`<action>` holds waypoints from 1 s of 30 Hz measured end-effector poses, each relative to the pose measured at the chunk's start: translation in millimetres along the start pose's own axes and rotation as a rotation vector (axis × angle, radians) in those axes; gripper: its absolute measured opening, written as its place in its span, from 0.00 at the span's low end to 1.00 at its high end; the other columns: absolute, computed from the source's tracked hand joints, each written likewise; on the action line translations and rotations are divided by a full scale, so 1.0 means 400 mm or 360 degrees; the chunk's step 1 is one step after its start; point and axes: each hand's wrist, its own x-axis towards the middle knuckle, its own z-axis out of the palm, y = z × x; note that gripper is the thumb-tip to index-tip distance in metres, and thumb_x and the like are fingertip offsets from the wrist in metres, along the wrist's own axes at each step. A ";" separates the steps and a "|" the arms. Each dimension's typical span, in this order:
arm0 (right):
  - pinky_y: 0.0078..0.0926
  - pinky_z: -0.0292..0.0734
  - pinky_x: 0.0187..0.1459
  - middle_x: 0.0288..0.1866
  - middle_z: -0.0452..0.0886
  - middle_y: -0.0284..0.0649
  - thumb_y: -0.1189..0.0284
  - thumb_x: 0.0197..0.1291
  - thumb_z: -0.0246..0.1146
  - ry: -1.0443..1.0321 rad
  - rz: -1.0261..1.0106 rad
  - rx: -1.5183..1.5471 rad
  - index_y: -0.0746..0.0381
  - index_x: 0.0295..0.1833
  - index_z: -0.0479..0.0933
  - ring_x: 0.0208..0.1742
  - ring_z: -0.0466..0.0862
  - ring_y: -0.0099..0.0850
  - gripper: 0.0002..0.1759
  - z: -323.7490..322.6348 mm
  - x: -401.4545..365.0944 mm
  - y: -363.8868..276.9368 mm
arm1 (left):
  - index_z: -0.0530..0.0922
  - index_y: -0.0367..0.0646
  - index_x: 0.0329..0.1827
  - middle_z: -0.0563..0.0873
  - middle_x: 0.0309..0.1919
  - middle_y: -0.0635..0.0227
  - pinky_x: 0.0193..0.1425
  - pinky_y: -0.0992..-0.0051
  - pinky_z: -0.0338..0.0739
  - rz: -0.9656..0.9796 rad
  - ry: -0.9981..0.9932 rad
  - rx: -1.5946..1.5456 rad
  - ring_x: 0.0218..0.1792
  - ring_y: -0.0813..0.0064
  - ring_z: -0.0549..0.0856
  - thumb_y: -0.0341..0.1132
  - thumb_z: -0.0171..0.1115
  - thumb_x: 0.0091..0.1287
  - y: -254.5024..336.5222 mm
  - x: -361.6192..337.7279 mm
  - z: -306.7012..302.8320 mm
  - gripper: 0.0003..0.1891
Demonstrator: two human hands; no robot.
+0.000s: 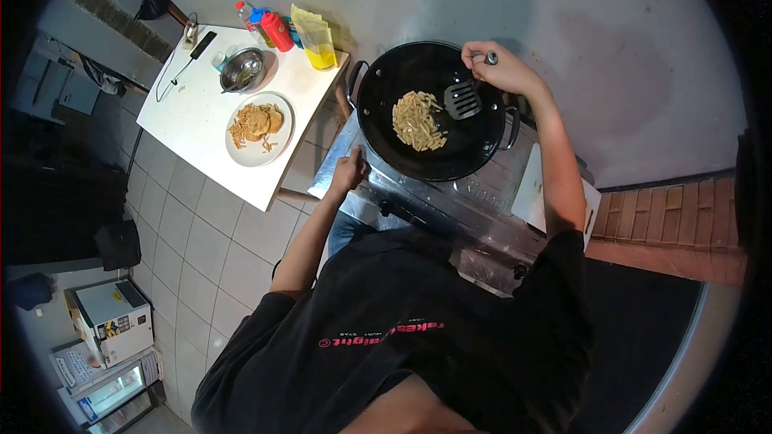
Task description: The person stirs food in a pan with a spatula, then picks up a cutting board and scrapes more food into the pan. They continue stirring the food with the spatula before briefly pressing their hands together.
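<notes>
A black two-handled wok (474, 153) sits on the metal stove. In it, left of centre, lies a loose heap of short pale-yellow food strips (418, 122), perhaps fries. My right hand (503, 71) is closed around the handle of a slotted spatula (462, 101), over the wok's upper right rim. The spatula's dark head is inside the wok, right of the heap and apart from most of it. Beside the lower left rim is my left hand (349, 171), its fingers curled and one digit pointing up toward the wok. I see nothing in it.
On the white table (193, 137) at left are a plate (256, 159) of food, a metal bowl (243, 70), a red squeeze bottle (277, 31) and a yellow pouch (315, 40). The stove (426, 205) has knobs in front. A white board (529, 189) lies at right, near a brick ledge (659, 213).
</notes>
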 end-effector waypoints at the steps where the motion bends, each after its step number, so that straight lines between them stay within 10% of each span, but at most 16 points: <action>1: 0.24 0.58 0.25 0.18 0.68 0.28 0.78 0.52 0.51 0.0083 -0.0003 -0.0122 0.61 0.31 0.69 0.22 0.65 0.19 0.02 0.005 -0.005 -0.003 | 0.69 0.46 0.11 0.70 0.09 0.71 0.12 0.77 0.53 0.0000 -0.0007 0.0008 0.08 0.79 0.65 0.64 0.43 0.73 0.002 -0.001 -0.002 0.37; 14: 0.24 0.63 0.29 0.17 0.66 0.29 0.82 0.53 0.50 -0.0070 -0.0413 0.0366 0.63 0.34 0.68 0.24 0.67 0.19 0.04 0.144 0.033 0.027 | 0.69 0.45 0.10 0.67 0.06 0.71 0.11 0.75 0.53 0.0006 0.0042 -0.0044 0.06 0.78 0.63 0.63 0.42 0.73 -0.018 0.014 -0.004 0.37; 22: 0.37 0.73 0.34 0.28 0.78 0.41 0.80 0.52 0.57 0.0167 -0.0830 -0.0513 0.60 0.37 0.71 0.32 0.80 0.44 0.06 0.275 -0.152 -0.170 | 0.70 0.44 0.11 0.67 0.06 0.71 0.12 0.75 0.53 0.0017 0.0089 0.0006 0.06 0.77 0.64 0.64 0.42 0.73 -0.037 0.029 -0.007 0.37; 30: 0.39 0.76 0.41 0.40 0.78 0.40 0.77 0.45 0.66 -0.0116 -0.0727 -0.1033 0.56 0.50 0.71 0.44 0.80 0.43 0.23 0.382 -0.267 -0.233 | 0.70 0.45 0.10 0.67 0.06 0.72 0.12 0.76 0.53 0.0009 0.0089 -0.0024 0.07 0.78 0.64 0.65 0.42 0.72 -0.051 0.042 -0.011 0.38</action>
